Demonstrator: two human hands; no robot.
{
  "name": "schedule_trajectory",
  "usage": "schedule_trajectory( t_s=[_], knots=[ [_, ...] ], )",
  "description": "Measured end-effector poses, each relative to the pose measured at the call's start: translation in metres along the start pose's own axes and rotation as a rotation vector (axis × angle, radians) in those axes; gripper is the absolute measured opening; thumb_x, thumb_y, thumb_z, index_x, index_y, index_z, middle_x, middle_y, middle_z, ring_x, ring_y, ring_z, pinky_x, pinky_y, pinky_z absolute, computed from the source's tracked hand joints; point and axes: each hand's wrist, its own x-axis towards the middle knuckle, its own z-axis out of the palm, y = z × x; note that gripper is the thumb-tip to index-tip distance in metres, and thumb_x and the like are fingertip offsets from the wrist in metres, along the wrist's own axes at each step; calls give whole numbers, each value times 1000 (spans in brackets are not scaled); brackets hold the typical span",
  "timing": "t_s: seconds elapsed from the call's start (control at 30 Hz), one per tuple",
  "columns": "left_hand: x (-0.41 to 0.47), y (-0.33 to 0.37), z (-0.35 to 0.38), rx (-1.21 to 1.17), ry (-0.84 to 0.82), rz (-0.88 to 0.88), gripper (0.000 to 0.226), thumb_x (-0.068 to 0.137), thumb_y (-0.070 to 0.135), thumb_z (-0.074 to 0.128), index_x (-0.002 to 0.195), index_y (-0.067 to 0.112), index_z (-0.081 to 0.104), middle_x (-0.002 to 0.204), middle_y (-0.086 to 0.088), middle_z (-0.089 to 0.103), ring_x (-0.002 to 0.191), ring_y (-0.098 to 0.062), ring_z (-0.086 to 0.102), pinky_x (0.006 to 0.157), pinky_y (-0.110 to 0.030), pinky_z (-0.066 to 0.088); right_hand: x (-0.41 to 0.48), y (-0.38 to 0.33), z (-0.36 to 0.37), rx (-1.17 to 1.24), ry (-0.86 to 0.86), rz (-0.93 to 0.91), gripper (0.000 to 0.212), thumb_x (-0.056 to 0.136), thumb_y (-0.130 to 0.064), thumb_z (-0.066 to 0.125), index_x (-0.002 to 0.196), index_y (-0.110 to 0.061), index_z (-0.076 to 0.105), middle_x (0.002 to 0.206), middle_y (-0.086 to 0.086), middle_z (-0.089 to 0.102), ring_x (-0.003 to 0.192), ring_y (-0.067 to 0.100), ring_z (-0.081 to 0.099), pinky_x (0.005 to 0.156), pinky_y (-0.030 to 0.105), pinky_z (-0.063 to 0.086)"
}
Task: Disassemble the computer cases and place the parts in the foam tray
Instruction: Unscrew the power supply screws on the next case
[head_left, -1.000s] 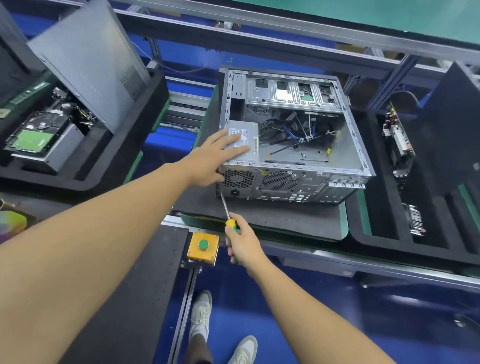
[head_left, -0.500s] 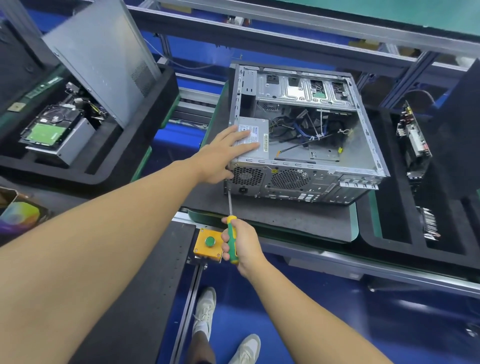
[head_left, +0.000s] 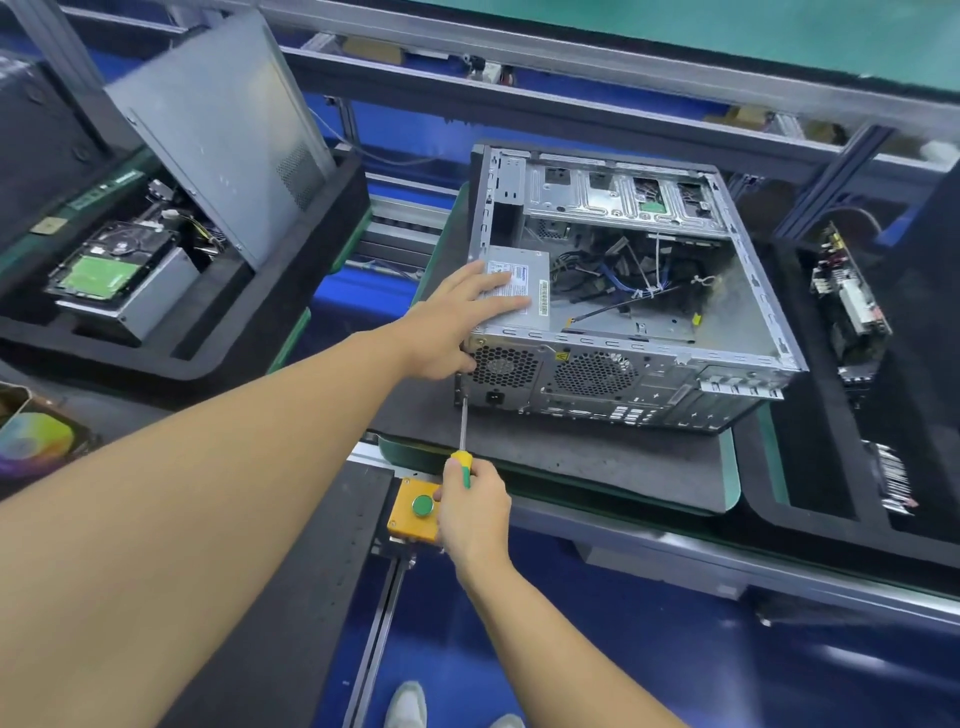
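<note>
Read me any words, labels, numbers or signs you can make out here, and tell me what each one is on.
Nothing reads clearly.
Power supply: white label, print too blurred to read.
Computer case, rear: yellow triangle warning sticker, no legible words.
Hard drive: label too small to read.

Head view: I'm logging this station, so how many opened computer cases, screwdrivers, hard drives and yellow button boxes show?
opened computer case: 1
screwdriver: 1
hard drive: 1
yellow button box: 1
Total: 4
</note>
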Motion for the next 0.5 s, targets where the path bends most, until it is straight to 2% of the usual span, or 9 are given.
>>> schedule_trajectory(
  t_s=[0.1, 0.17, 0.23, 0.3, 0.4, 0.5],
  knots=[
    [-1, 1, -1, -10, -1, 1, 99, 80, 5, 79, 155, 40, 24, 165, 8, 6, 152, -14, -10, 113, -60, 31, 0, -10, -5, 360, -146, 146, 25, 103, -28, 47, 99, -7, 60, 64, 2, 58, 44, 12, 45, 39, 25, 37],
    [-1, 2, -1, -11, 3, 3, 99, 80, 4, 79, 155, 40, 24, 165, 8, 6, 152, -14, -10, 113, -59, 31, 0, -12, -9, 595, -238, 233, 27, 104, -28, 48, 109, -5, 60, 63, 4, 57, 44, 13, 45, 37, 23, 35],
    [-1, 1, 0, -24, 5, 4, 98, 81, 4, 78, 155, 40, 24, 165, 9, 5, 152, -13, -10, 113, -59, 31, 0, -9, -9, 707, -283, 256, 29, 105, -29, 48, 114, -4, 59, 65, 5, 57, 45, 13, 45, 36, 23, 34],
    [0, 0, 2, -40, 5, 6, 98, 81, 3, 78, 154, 40, 25, 165, 10, 4, 152, -12, -11, 115, -58, 29, 1, -3, -8, 568, -235, 188, 28, 105, -30, 48, 112, -5, 60, 67, 4, 58, 46, 14, 46, 38, 24, 36],
    [2, -5, 5, -63, 15, 24, 98, 81, 3, 78, 154, 42, 25, 165, 12, 4, 152, -11, -11, 116, -59, 26, 2, 7, 1, 230, -59, 36, 24, 102, -31, 49, 93, -12, 60, 67, 1, 60, 47, 13, 47, 41, 27, 40],
    [3, -9, 9, -96, 28, 43, 97, 80, 2, 78, 153, 42, 28, 164, 13, 5, 151, -10, -11, 116, -60, 24, 3, 13, 9, 80, 66, -55, 17, 99, -31, 50, 91, -22, 61, 68, 0, 64, 52, 12, 50, 46, 33, 46]
  ],
)
